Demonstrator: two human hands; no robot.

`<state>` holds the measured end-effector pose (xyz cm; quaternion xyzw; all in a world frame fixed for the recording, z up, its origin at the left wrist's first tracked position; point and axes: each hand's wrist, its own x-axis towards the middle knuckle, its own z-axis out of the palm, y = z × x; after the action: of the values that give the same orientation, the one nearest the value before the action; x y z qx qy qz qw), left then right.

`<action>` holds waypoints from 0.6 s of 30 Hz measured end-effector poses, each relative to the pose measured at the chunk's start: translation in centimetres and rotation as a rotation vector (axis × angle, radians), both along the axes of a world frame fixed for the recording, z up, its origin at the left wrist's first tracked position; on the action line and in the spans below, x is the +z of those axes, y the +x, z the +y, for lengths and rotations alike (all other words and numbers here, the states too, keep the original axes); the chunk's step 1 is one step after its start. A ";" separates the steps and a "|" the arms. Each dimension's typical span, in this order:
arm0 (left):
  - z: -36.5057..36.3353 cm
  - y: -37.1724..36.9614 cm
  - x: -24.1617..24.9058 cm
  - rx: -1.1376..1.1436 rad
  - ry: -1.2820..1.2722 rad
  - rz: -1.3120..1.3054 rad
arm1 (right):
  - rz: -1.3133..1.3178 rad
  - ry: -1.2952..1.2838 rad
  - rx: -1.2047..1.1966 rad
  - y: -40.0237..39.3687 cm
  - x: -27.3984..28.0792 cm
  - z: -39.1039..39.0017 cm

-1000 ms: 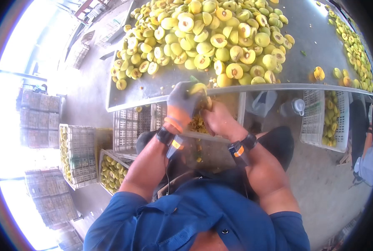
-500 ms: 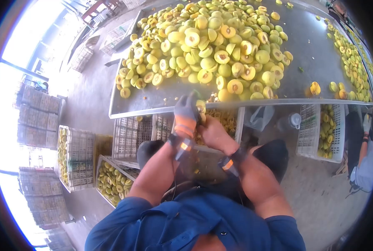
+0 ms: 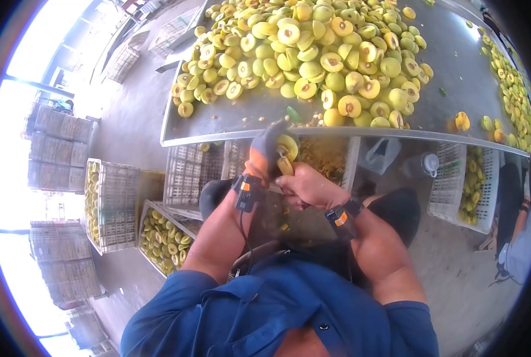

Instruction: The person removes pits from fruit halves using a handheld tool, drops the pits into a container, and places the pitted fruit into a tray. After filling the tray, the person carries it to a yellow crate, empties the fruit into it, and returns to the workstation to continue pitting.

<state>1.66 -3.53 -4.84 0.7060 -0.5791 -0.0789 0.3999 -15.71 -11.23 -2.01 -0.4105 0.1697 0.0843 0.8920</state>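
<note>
Left hand (image 3: 263, 156) grips a fruit (image 3: 288, 143), right hand (image 3: 309, 185) curled close beside.

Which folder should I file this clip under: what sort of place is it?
Probably a fruit-processing shed: halved stone fruit lie heaped on a metal-rimmed table, a perforated plastic crate of fruit stands nearby, and what look like crates stand stacked beyond.

Strong white glare (image 3: 24, 143), fisheye distortion

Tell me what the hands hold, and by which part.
Left hand: a cut fruit, by its side. Right hand: what it holds, if anything, cannot be told.
</note>
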 end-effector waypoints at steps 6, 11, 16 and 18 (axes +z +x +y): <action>2.0 4.0 -1.2 0.402 0.128 -0.224 | 0.000 -0.231 -0.064 -0.1 -2.2 1.1; 8.5 11.9 0.5 0.788 -0.108 0.594 | 0.218 -0.056 -0.152 -0.3 -5.3 1.3; 7.2 16.8 2.4 0.792 0.047 -0.120 | 0.068 -0.204 -0.260 0.3 -3.1 0.9; 0.3 16.3 4.5 0.650 -0.035 0.001 | 0.099 -0.234 -0.266 0.9 -2.8 1.1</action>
<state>17.97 -3.25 -0.32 0.8470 -0.3241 0.0625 0.4167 -14.79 -10.18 -4.85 -0.4805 0.2747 -0.0346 0.8321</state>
